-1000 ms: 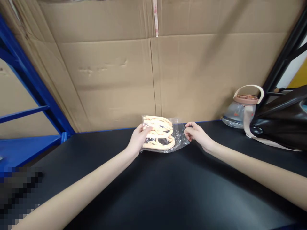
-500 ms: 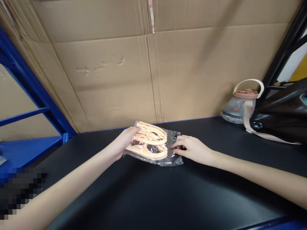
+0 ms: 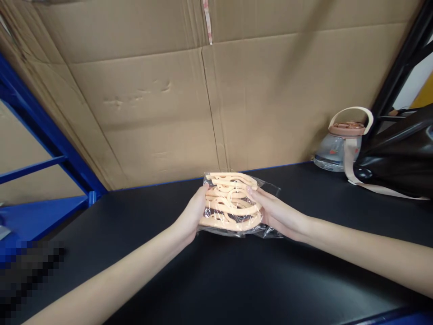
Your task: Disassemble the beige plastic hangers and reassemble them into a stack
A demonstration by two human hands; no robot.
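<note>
A clear plastic bag point(image 3: 270, 232) packed with several peach-coloured plastic folding hangers point(image 3: 233, 210) is held up over the black tabletop. Gripping its left edge is my left hand point(image 3: 195, 207), the thumb on the near face and the other fingers hidden behind. My right hand point(image 3: 275, 210) clasps the right side, thumb pressed on the hangers through the film and fingers mostly out of sight underneath. Loose film sticks out past the right hand, above and below it.
Behind the black tabletop point(image 3: 216, 280) stands a cardboard wall point(image 3: 152, 113). At the back right are a clear drink bottle point(image 3: 333, 151) with a pinkish lid and strap, and a shiny black bag point(image 3: 399, 153). A blue metal frame point(image 3: 77, 164) rises at the left.
My right hand has gone from pinching the loose film at the bag's right end to clasping the hangers through it. The bag and my left hand have shifted right.
</note>
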